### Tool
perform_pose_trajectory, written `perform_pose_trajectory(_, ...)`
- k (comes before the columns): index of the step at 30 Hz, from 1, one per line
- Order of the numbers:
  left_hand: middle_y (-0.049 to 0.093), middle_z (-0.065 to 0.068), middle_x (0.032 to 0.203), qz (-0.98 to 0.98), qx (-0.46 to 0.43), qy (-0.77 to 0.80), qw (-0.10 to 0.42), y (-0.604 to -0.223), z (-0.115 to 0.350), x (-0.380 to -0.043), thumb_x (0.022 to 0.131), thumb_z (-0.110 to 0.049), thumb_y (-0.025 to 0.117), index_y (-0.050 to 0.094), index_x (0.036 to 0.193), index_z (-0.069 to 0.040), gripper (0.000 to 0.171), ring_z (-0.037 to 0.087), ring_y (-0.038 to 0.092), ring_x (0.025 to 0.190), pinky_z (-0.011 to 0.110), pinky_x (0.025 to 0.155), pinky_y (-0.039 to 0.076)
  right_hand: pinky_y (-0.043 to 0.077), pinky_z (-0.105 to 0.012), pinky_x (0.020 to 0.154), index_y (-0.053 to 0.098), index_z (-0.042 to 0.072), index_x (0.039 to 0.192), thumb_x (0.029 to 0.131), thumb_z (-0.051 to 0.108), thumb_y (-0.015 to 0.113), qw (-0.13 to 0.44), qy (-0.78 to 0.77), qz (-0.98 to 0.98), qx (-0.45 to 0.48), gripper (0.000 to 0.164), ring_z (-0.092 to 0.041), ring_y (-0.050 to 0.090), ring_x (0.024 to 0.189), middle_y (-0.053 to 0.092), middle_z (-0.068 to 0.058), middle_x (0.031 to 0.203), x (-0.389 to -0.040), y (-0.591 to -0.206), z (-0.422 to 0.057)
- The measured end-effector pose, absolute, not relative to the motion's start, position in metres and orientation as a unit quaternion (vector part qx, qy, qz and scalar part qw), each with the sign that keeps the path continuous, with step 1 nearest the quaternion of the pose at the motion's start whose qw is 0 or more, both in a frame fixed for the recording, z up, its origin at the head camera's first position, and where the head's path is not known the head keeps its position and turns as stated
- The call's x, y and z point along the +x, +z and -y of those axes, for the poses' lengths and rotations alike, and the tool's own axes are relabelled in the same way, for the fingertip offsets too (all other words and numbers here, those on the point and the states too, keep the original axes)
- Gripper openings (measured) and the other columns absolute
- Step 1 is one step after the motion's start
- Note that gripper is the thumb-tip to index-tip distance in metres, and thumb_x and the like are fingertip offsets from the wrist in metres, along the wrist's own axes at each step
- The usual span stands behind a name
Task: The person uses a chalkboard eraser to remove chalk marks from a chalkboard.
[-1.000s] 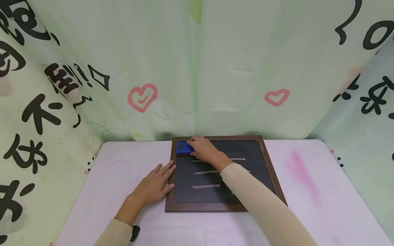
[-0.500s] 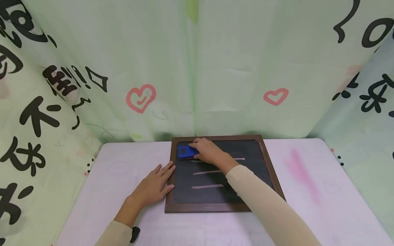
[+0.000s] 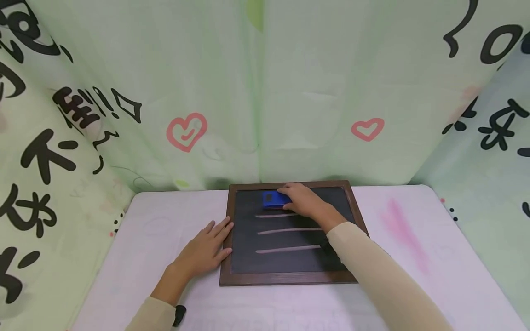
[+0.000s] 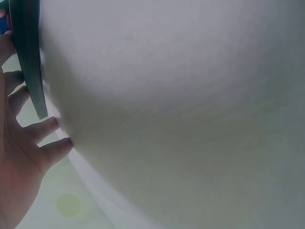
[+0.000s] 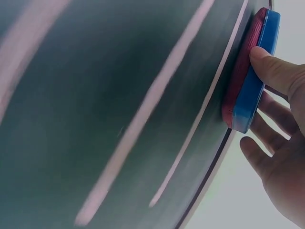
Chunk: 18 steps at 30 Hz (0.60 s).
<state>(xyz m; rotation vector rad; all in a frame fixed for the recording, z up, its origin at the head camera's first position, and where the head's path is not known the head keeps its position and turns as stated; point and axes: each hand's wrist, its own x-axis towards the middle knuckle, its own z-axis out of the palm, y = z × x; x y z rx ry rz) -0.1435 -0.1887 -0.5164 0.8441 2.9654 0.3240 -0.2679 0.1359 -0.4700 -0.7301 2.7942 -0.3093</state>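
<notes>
A small blackboard [image 3: 248,262] in a brown wooden frame lies on the table, with three pale pink chalk lines across it. Near its far edge sits a blue blackboard eraser [image 3: 275,199], above the farthest line. My right hand [image 3: 308,203] grips the eraser; in the right wrist view the thumb presses one side of the eraser [image 5: 255,90], whose dark red felt faces the board. My left hand [image 3: 205,250] lies with fingers spread, its fingertips touching the frame's left side. In the left wrist view, the fingers of that hand [image 4: 24,152] reach toward the frame's edge [image 4: 29,52].
The table [image 3: 165,216] has a whitish-pink cover with a pink smear to the right of the board. Pale green curtains [image 3: 306,92] with black characters and red hearts hang behind and on both sides.
My right hand has slid the eraser rightward along the blackboard's far edge, from the left corner toward the middle. The left hand has stayed at the frame's left side.
</notes>
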Motion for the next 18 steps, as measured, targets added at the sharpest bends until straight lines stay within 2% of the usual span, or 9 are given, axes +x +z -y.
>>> perform_pose_trajectory(10,0.030,0.009,0.170,-0.956,0.271,0.107,0.024,-0.517,0.189,-0.143,0.106,-0.044,0.053,0.034,0.162,-0.010,0.068,0.049,0.037,0.149,0.057,0.121,0.035,0.040,-0.056,0.117,0.051,0.002,0.151,0.098,0.022,0.073,0.112,-0.110,-0.964,-0.216,0.061,-0.043,0.047,0.143,0.051,-0.024,0.153,-0.267,-0.470,-0.186)
perform_pose_trajectory(18,0.029,0.009,0.170,-0.957,0.272,0.100,0.026,-0.520,0.190,-0.144,0.106,-0.044,0.052,0.034,0.162,-0.010,0.068,0.048,0.036,0.150,0.056,0.123,0.033,0.043,-0.058,0.114,0.054,-0.001,0.147,0.095,0.019,0.076,0.092,-0.115,-0.968,-0.202,0.059,-0.045,0.051,0.138,0.055,-0.025,0.148,-0.263,-0.467,-0.222)
